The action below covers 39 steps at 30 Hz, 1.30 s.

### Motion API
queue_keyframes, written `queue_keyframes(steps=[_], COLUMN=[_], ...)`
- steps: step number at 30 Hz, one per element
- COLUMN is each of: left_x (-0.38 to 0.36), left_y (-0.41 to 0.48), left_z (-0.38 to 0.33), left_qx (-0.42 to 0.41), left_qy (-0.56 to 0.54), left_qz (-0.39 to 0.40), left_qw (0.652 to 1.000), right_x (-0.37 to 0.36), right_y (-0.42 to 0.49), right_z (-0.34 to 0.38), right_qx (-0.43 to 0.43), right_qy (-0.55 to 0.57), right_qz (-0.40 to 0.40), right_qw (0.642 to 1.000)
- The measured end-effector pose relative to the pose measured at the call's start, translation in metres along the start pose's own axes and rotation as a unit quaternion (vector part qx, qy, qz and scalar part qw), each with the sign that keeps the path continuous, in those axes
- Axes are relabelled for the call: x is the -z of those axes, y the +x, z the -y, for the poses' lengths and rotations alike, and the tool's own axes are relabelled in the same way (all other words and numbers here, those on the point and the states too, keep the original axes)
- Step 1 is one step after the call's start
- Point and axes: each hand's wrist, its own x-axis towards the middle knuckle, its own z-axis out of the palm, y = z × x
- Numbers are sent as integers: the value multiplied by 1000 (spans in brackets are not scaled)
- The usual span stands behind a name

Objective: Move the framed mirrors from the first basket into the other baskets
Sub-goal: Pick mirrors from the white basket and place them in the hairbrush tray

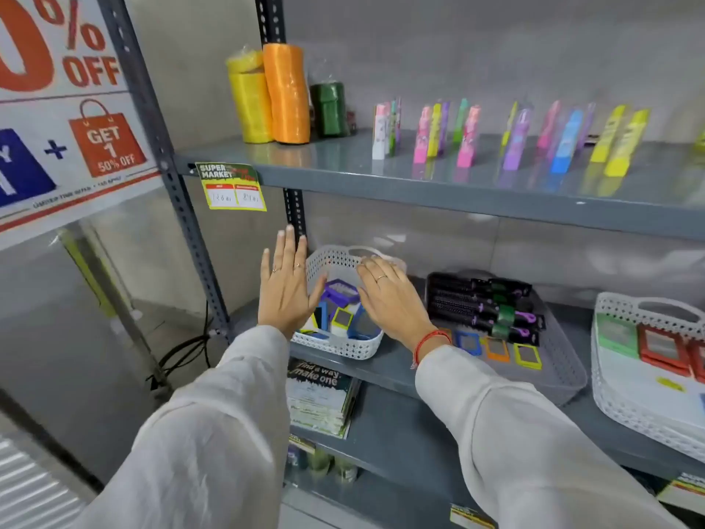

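A small white perforated basket (345,347) sits at the left end of the middle shelf and holds several small framed mirrors (340,318) in purple, blue and yellow-green frames. My left hand (286,288) hovers flat with fingers apart over the basket's left rim, holding nothing. Over the right side of the basket my right hand (389,295) is spread, palm down, with nothing in it. A grey mesh tray (564,376) to the right holds blue, orange and yellow framed mirrors (496,349). A larger white basket (625,410) at far right holds green and red ones (663,349).
Black hairbrushes (484,305) lie at the back of the grey tray. The shelf above (419,185) overhangs the baskets and carries twine spools (284,93) and coloured packets. A steel upright (190,208) stands left of my hand. Notebooks (320,399) lie on the shelf below.
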Motion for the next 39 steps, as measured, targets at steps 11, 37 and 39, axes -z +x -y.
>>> queue_keyframes(steps=[11, 37, 39], left_x=[-97, -130, -131], left_y=[-6, -24, -24], left_z=[22, 14, 15], left_qx=[29, -32, -32], left_qy=[-52, 46, 48], left_qz=[146, 93, 88], left_qw=[988, 994, 994], right_x=[-91, -162, -163], right_y=[21, 46, 48], right_z=[2, 37, 36], right_qx=[-101, -323, -318], right_qy=[132, 274, 278], right_qz=[192, 348, 352], right_qw=[967, 836, 835])
